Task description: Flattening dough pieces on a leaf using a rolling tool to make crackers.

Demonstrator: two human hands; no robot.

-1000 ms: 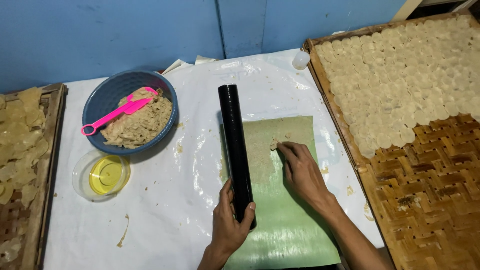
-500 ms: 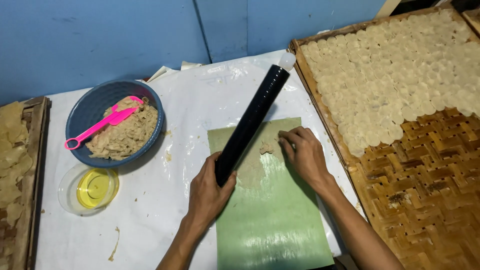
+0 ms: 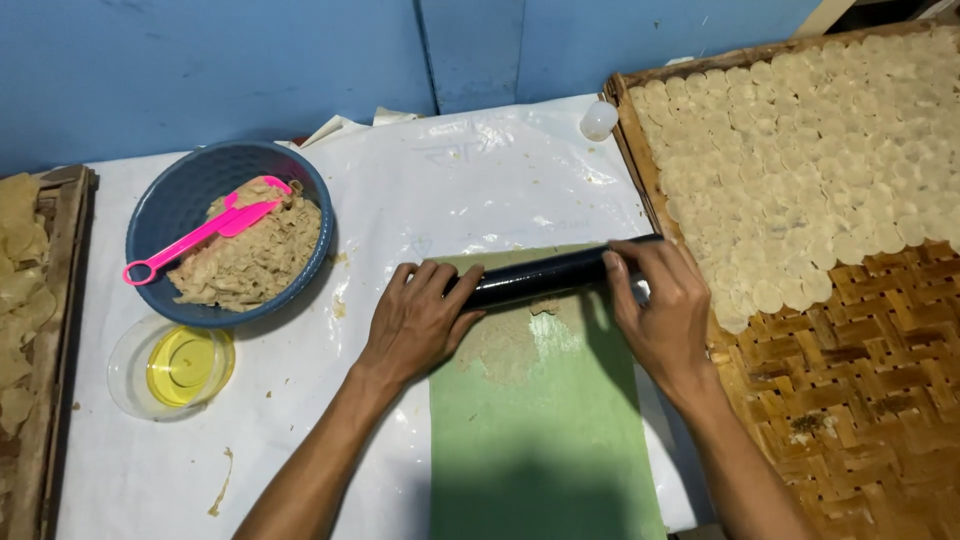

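— Hands first: how were they set on the roller?

— Left hand (image 3: pixel 420 320) lay palm down over the near-left end of the black roller (image 3: pixel 545 277), fingers spread flat on it; right hand (image 3: pixel 662 315) pressed the other end, fingers loosely curved over it.

— And the roller itself?

— It lay crosswise at the far edge of the green sheet (image 3: pixel 540 440), just beyond a flattened dough patch (image 3: pixel 510 345).

— Room around the roller?

— Right of it, the woven tray (image 3: pixel 860 400) sat close. Left and beyond it stood the blue bowl (image 3: pixel 190 190), with white covering open between.
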